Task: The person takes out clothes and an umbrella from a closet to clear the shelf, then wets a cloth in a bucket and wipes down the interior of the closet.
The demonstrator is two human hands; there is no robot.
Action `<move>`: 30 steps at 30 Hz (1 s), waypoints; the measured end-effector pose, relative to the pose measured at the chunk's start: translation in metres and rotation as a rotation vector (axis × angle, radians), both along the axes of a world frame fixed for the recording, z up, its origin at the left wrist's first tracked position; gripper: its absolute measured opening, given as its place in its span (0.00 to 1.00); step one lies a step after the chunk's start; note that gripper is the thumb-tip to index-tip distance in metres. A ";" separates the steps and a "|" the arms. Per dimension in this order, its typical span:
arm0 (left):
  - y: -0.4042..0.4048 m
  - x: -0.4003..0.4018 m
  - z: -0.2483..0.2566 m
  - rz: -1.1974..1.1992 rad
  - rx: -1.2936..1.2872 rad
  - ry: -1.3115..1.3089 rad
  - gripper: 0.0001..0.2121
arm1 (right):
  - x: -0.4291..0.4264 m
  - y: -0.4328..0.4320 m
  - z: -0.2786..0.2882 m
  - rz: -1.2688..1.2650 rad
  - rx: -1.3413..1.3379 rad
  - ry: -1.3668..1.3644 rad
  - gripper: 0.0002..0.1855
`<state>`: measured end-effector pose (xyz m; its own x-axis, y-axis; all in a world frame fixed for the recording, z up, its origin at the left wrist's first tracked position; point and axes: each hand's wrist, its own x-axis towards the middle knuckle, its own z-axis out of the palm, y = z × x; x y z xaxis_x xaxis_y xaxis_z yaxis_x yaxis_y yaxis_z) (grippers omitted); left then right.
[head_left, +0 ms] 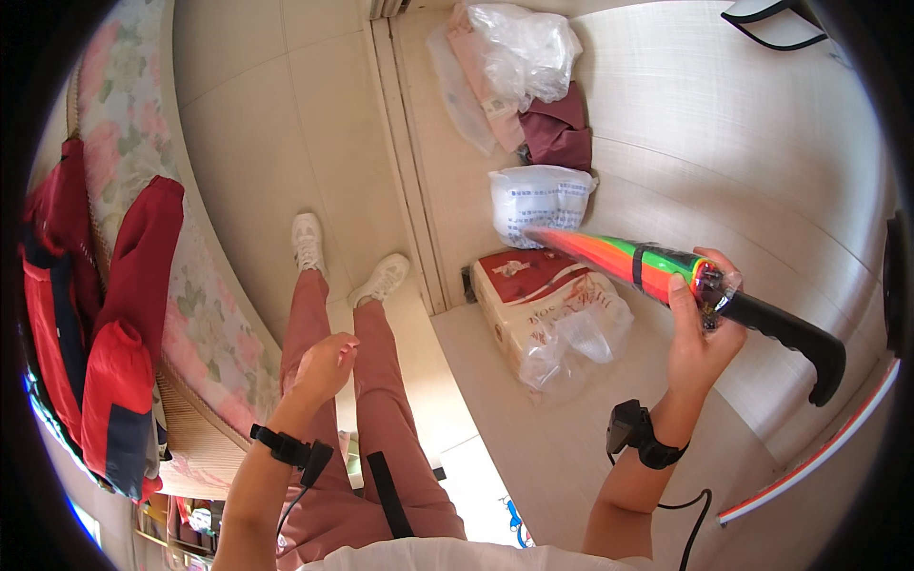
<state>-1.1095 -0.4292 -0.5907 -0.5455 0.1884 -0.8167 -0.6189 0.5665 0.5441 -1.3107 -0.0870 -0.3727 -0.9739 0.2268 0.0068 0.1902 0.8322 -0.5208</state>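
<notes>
My right hand [703, 332] is closed around the upper part of a folded umbrella [614, 257] with green, orange and red panels, a dark strap and a clear plastic sleeve. Its black curved handle [792, 335] points to the lower right, while the covered tip reaches over a white plastic package with blue writing [537, 203]. Below the umbrella lies a red and cream pack [528, 307] in clear plastic, bearing writing. My left hand [325, 367] hangs over my thigh with its fingers curled; nothing is seen in it.
Clear plastic bags [528, 53] and folded maroon fabric [560, 132] lie against the pale panel at the top. A door track [410, 164] crosses the floor beside my shoes. Red and navy jackets [132, 342] lie on the floral bed [207, 314] at left.
</notes>
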 end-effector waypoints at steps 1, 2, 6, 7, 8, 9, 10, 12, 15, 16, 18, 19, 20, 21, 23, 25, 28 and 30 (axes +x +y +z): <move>-0.002 0.001 -0.001 0.008 -0.003 -0.013 0.09 | -0.001 -0.002 0.002 -0.010 -0.013 0.013 0.15; -0.006 0.003 -0.003 0.006 0.005 -0.008 0.09 | -0.003 -0.003 0.003 -0.024 -0.011 0.023 0.15; -0.010 0.000 -0.003 -0.003 -0.005 -0.017 0.09 | -0.005 0.009 0.011 -0.052 0.018 0.078 0.15; -0.009 -0.003 -0.001 -0.004 -0.022 -0.027 0.09 | -0.003 0.017 0.012 -0.051 0.027 0.093 0.15; -0.009 -0.004 -0.003 -0.005 -0.013 -0.021 0.09 | 0.001 0.027 0.014 -0.079 0.010 0.104 0.15; -0.011 -0.003 -0.007 -0.008 -0.006 -0.016 0.09 | 0.004 0.031 0.016 -0.113 -0.005 0.128 0.16; -0.012 -0.004 -0.010 -0.010 0.001 -0.011 0.09 | 0.007 0.035 0.018 -0.148 -0.019 0.153 0.16; -0.011 -0.006 -0.013 0.002 0.008 0.015 0.09 | 0.016 0.049 0.022 -0.229 -0.022 0.205 0.16; -0.006 -0.011 -0.012 -0.011 -0.005 0.020 0.09 | 0.022 0.071 0.023 -0.294 -0.089 0.370 0.16; -0.003 -0.013 -0.012 -0.021 -0.014 0.017 0.09 | 0.023 0.077 0.022 -0.313 -0.125 0.386 0.17; 0.001 -0.014 -0.011 -0.030 -0.009 0.011 0.09 | 0.026 0.100 0.006 -0.367 -0.169 0.452 0.18; 0.003 -0.016 -0.012 -0.034 -0.005 0.008 0.09 | 0.025 0.111 -0.005 -0.392 -0.190 0.486 0.18; 0.006 -0.019 -0.010 -0.041 -0.004 -0.001 0.09 | 0.024 0.120 -0.013 -0.423 -0.315 0.486 0.19; 0.008 -0.021 -0.008 -0.045 -0.007 -0.012 0.09 | 0.021 0.133 -0.026 -0.484 -0.390 0.520 0.19; 0.013 -0.022 -0.008 -0.050 -0.013 -0.023 0.09 | 0.015 0.163 -0.056 -0.612 -0.539 0.585 0.18; 0.015 -0.021 -0.012 -0.052 -0.020 -0.027 0.09 | 0.006 0.191 -0.090 -0.735 -0.656 0.613 0.17; 0.019 -0.020 -0.012 -0.048 -0.033 -0.043 0.09 | -0.001 0.211 -0.131 -0.867 -0.838 0.582 0.15; 0.021 -0.014 -0.016 -0.039 -0.024 -0.007 0.08 | -0.001 0.221 -0.154 -0.919 -0.920 0.545 0.14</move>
